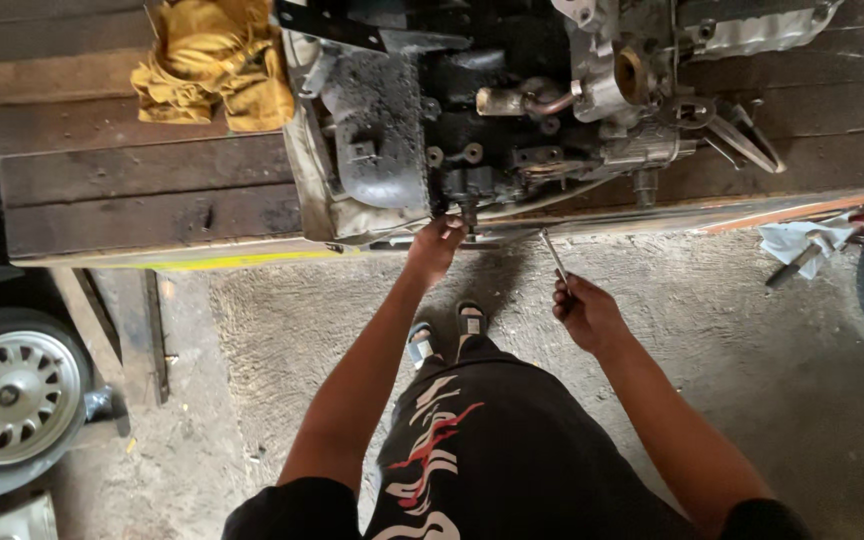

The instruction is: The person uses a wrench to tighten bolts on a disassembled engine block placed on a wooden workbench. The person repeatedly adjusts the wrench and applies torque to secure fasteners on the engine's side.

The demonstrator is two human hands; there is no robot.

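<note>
- I take the engine block (512, 110) as my landmark; it is dirty, black and grey, and it lies on a wooden bench (102, 180) of dark planks.
- My left hand (436, 245) is at the lower front edge of the engine block, and the fingers are closed around a small fitting (468, 210) that sticks out there. I cannot tell how firm the hold is, because the fingertips are partly hidden.
- My right hand (584, 312) is below the engine block, clear of the bench, and it is closed around a thin metal tool (554, 258). The shaft of the tool points up and a little to the left, toward the bench edge, but it does not touch the engine block.
- The two hands are near each other, the right one lower and farther from the engine block.
- To the left of the engine block, on the same bench, there is a crumpled yellow rag (214, 65), just beside the engine's edge.
- To the right of the engine block, past the bench corner, a white cloth (792, 240) lies with another tool on it.
- Far below and left of the engine block, a car wheel (12, 395) with a silver rim stands on the concrete floor (732, 340).
- My feet in sandals (447, 335) are on this floor, directly below the engine block.
</note>
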